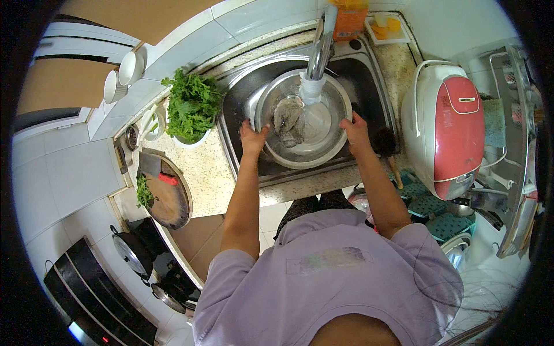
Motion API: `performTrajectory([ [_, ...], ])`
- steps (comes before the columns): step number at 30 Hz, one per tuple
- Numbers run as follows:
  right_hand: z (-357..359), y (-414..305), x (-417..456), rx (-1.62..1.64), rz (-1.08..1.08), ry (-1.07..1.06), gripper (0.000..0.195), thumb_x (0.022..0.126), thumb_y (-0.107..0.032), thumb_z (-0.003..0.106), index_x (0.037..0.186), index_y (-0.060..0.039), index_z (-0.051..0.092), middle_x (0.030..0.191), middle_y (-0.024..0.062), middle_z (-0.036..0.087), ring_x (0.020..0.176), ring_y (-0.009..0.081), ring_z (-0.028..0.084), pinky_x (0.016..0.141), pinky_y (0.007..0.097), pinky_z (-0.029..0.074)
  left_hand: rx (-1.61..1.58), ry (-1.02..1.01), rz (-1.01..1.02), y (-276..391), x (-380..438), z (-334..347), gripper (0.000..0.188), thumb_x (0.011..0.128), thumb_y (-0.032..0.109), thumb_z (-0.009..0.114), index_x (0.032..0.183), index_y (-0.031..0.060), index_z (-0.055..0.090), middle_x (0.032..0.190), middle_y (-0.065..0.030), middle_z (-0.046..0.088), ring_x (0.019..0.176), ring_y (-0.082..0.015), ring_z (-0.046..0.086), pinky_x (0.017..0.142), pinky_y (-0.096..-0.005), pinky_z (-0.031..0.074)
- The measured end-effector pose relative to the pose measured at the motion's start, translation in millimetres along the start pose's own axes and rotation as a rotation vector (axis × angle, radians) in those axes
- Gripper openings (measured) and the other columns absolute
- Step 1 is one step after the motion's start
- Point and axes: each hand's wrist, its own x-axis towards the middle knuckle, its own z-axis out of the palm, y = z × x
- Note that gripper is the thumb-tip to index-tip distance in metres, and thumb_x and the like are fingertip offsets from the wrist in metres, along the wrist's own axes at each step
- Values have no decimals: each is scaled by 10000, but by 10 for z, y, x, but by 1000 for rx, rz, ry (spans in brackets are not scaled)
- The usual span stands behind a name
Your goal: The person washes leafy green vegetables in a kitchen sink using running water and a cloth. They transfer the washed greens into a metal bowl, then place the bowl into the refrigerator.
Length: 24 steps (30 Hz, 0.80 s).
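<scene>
My left hand [254,137] grips the left rim of a round stainless steel basin [298,164], thumb near the edge. On the opposite side my right hand [357,135] holds the same rim. Inside the basin, toward its left, lies a greyish-brown wet piece of food [288,116], possibly fish; its exact kind is unclear. The basin is in a stainless steel sink [239,106], under a chrome faucet [321,47] with a white wrapped spout end [311,90]. Water appears to be in the basin, around the food.
Leafy greens [192,104] fill a white bowl left of the sink. A cleaver [151,165] with a red handle rests on a round wooden chopping board [173,201]. To the right stands a red-and-white rice cooker [458,129]; a brush [385,142] lies by the sink's right edge.
</scene>
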Motion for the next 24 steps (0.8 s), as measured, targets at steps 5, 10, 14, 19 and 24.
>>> performTrajectory([
  [5, 0, -103, 109, 62, 89, -28, 467, 726, -40, 594, 1190, 2, 564, 1047, 95, 630, 886, 216, 610, 761, 333, 488, -777, -458, -470, -93, -194, 24, 519, 800, 250, 703, 1219, 35, 485, 934, -88, 638, 682, -185, 574, 532, -330, 435],
  [10, -15, 81, 355, -344, -20, 146, 494, 751, -83, 611, 1232, -9, 526, 1079, 157, 614, 935, 293, 606, 810, 377, 479, -748, -412, -438, -250, -159, 276, 414, 816, 135, 638, 1191, 19, 507, 982, -110, 634, 777, -233, 621, 626, -361, 499],
  [14, 122, 199, 424, -960, -551, 301, 446, 767, -110, 615, 1195, -8, 545, 1052, 202, 607, 941, 337, 591, 848, 397, 460, -722, -359, -398, -402, -93, 570, 456, 802, 143, 641, 1208, 8, 484, 1009, -122, 625, 846, -256, 624, 683, -392, 511],
  [19, 592, 279, 567, -304, -46, -113, 259, 807, -163, 641, 1013, -7, 626, 980, 133, 632, 828, 242, 632, 659, 328, 526, -742, -413, -474, -400, -45, 734, 526, 808, 179, 659, 1258, 11, 445, 1099, -160, 589, 966, -279, 601, 789, -446, 500],
  [24, 967, 551, 890, -38, 195, -123, 208, 897, -135, 517, 1042, 1, 579, 994, 144, 634, 866, 260, 629, 779, 364, 541, -781, -287, -451, -616, 41, 868, 602, 768, 176, 708, 1273, -1, 432, 1136, -196, 551, 999, -314, 566, 868, -432, 461],
])
